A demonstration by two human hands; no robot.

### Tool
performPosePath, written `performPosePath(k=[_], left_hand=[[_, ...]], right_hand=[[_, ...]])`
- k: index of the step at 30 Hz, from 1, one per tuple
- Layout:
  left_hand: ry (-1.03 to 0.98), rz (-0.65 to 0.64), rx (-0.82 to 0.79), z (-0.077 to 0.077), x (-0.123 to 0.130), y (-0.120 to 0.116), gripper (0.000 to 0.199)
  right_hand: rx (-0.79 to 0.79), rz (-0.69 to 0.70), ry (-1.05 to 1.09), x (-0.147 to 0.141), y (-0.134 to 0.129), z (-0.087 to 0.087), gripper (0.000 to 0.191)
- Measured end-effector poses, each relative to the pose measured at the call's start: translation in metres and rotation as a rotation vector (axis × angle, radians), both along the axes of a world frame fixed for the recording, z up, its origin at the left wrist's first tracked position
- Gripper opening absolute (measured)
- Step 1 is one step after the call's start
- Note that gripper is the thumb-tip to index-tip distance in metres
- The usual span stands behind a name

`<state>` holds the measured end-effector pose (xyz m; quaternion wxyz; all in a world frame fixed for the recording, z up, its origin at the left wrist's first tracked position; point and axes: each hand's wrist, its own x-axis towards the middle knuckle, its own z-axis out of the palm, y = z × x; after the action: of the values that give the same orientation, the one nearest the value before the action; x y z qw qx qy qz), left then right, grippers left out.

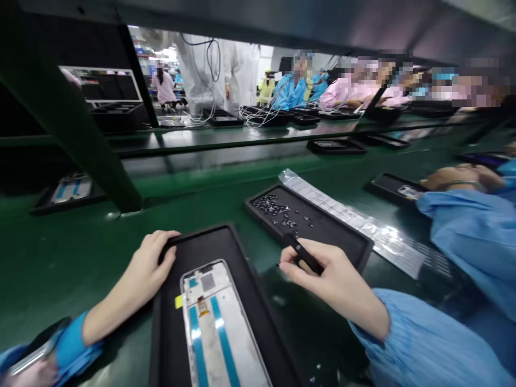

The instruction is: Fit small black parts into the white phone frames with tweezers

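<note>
My left hand (151, 266) grips the far left corner of a black tray (185, 247), fingers over the rim and thumb inside. In that tray lies a silver phone frame (237, 317) with two blue strips, a small orange flex piece and a yellow tab on its left edge. My right hand (328, 271) is closed around black tweezers (304, 253), held above the table between the two trays. A tiny dark part shows near its fingertips, too blurred to name. Just beyond, a second black tray (342, 234) holds many small black parts (274, 209) at its far end.
A clear plastic strip (355, 217) lies along the second tray's far side. To the right, a co-worker's blue sleeve (471, 226) reaches over another tray (391, 188). A green post (92, 140) stands at left, near a tray with a phone frame (72, 188). A shelf hangs overhead.
</note>
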<state>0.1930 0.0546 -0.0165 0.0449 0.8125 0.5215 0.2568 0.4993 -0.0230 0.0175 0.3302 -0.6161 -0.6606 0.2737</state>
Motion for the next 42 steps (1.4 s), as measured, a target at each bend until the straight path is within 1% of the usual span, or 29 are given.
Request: performPosePath(k=[3, 5, 7, 9, 12, 14, 17, 20, 26, 28, 31, 34, 36, 39, 42], left_hand=[[-0.041, -0.06, -0.075, 0.002, 0.012, -0.005, 0.031], [-0.072, -0.068, -0.085, 0.002, 0.014, -0.007, 0.029], [-0.103, -0.088, -0.044, 0.004, 0.015, -0.011, 0.026], [-0.124, -0.156, 0.008, 0.008, 0.016, -0.016, 0.021], [-0.119, -0.285, -0.002, 0.013, 0.019, -0.024, 0.017], [-0.099, -0.306, -0.059, 0.013, 0.022, -0.028, 0.017], [-0.087, -0.28, -0.113, 0.011, 0.024, -0.03, 0.014], [-0.096, -0.281, -0.14, 0.01, 0.025, -0.031, 0.01], [-0.146, -0.288, -0.136, 0.012, 0.025, -0.031, 0.011], [-0.142, -0.286, -0.119, 0.012, 0.025, -0.03, 0.012], [-0.123, -0.285, -0.077, 0.012, 0.026, -0.031, 0.012], [-0.111, -0.308, -0.057, 0.013, 0.027, -0.032, 0.012], [-0.116, -0.321, -0.056, 0.013, 0.026, -0.032, 0.013], [-0.076, -0.296, -0.059, 0.011, 0.02, -0.032, 0.012], [-0.017, -0.219, -0.045, 0.009, 0.008, -0.035, 0.013]], right_hand=[[0.028, 0.21, 0.015, -0.028, 0.028, -0.003, 0.008], [0.032, 0.314, 0.048, -0.049, 0.05, -0.007, 0.009], [0.01, 0.342, 0.103, -0.068, 0.068, -0.012, 0.012], [-0.012, 0.346, 0.147, -0.081, 0.076, -0.014, 0.014], [0.0, 0.365, 0.159, -0.088, 0.073, -0.013, 0.013], [0.026, 0.396, 0.15, -0.088, 0.066, -0.012, 0.01], [0.055, 0.452, 0.148, -0.088, 0.059, -0.013, 0.006], [0.064, 0.464, 0.161, -0.088, 0.057, -0.015, 0.005], [0.087, 0.486, 0.174, -0.089, 0.059, -0.015, 0.006], [0.13, 0.469, 0.168, -0.089, 0.058, -0.017, 0.006], [0.255, 0.441, 0.131, -0.09, 0.055, -0.02, 0.006], [0.365, 0.463, 0.09, -0.09, 0.053, -0.023, 0.011], [0.396, 0.49, 0.067, -0.091, 0.053, -0.025, 0.014], [0.396, 0.514, 0.033, -0.092, 0.056, -0.024, 0.013], [0.344, 0.54, 0.021, -0.094, 0.062, -0.02, 0.008]])
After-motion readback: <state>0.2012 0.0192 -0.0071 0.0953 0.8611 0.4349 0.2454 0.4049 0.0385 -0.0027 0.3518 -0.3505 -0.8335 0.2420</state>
